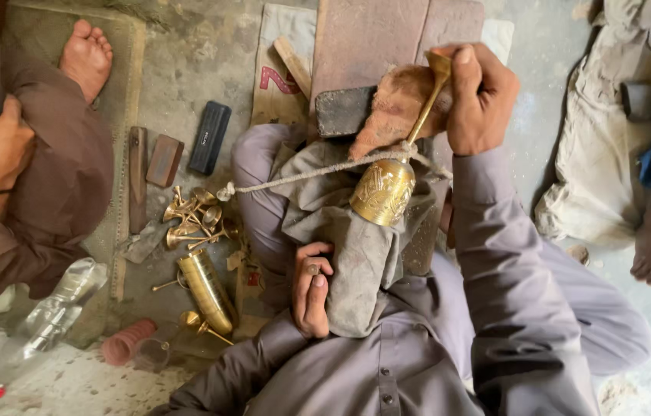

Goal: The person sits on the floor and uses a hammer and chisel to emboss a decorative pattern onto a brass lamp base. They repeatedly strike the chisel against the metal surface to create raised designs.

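From the head view, the right hand [479,100] grips the stem of a brass goblet [387,185], fingers wrapped tight; the goblet lies on grey cloth [356,254] under a taut rope [302,176]. The left hand [311,289] presses the cloth, fingers curled.

goblet [387,185] base was hidden inside the right hand [479,100]; the left hand [311,291] fingertips were buried in grey cloth [356,246]; a seated neighbour [25,177] was cut off at the left edge.
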